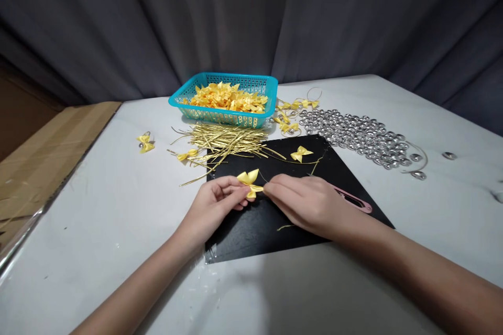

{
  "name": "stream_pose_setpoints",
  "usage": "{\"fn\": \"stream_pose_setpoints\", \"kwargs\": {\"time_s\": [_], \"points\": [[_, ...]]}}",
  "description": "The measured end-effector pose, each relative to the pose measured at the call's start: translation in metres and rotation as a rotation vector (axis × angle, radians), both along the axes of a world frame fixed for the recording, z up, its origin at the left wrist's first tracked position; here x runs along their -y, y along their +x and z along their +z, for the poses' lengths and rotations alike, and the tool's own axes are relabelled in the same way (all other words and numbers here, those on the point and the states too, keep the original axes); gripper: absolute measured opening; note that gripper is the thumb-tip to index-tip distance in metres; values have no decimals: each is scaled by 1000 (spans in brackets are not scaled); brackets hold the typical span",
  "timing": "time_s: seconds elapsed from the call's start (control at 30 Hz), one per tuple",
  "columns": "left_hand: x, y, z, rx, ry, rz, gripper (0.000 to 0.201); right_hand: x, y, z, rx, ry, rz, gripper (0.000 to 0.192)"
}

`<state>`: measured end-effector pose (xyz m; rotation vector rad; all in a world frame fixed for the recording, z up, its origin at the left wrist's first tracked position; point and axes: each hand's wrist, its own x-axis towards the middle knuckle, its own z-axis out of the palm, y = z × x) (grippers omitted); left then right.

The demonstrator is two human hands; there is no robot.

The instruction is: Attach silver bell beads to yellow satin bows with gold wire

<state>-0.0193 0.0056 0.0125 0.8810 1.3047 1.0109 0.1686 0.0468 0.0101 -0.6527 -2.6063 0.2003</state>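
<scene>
We have a yellow bow (249, 182) pinched between both hands over the black mat (251, 227): our left hand (214, 204) grips it from the left with thumb and fingertips, and our right hand (304, 201) closes on its middle, where a thin gold wire (262, 177) seems to run, though it is too fine to say how far it is wound. So this bow looks mid-work, not finished. A few bows that appear done, with beads and wire loops, lie just right of the basket (231, 115), and one more (145, 143) lies alone at far left on the bench (98, 220). Plenty looks left: the basket is heaped with loose bows (226, 97), a thick pile of gold wires (223, 141) lies in front of it, and a broad spread of silver beads (357, 133) covers the right side. A spare bow (301, 153) waits on the mat, another (187, 155) among the wires, and a pink tool (353, 201) lies beside our right hand.
</scene>
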Motion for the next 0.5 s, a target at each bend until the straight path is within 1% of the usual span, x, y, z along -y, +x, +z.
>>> {"fn": "stream_pose_setpoints", "kwargs": {"time_s": [0.07,0.13,0.17,0.2,0.23,0.3,0.4,0.5], "points": [[0,-1,-1,1,14,-6,14,2,-6,-2,-145,-311,-112,19],[2,-1,-2,-6,33,-25,13,3,-12,-4,-255,-647,-205,24],[2,-1,-2,-13,41,-37,12,4,-15,-5,-286,-786,-228,25],[3,0,-3,-25,47,-47,12,4,-17,-5,-307,-893,-241,25],[4,0,-3,-39,55,-52,13,4,-19,-4,-328,-968,-244,25],[4,2,-4,-68,75,-46,15,4,-20,-3,-357,-1059,-242,25],[4,3,-6,-81,78,-32,13,4,-19,-1,-342,-1121,-237,23],[2,0,-4,-48,46,-38,9,2,-18,0,-308,-1141,-216,20]]}}
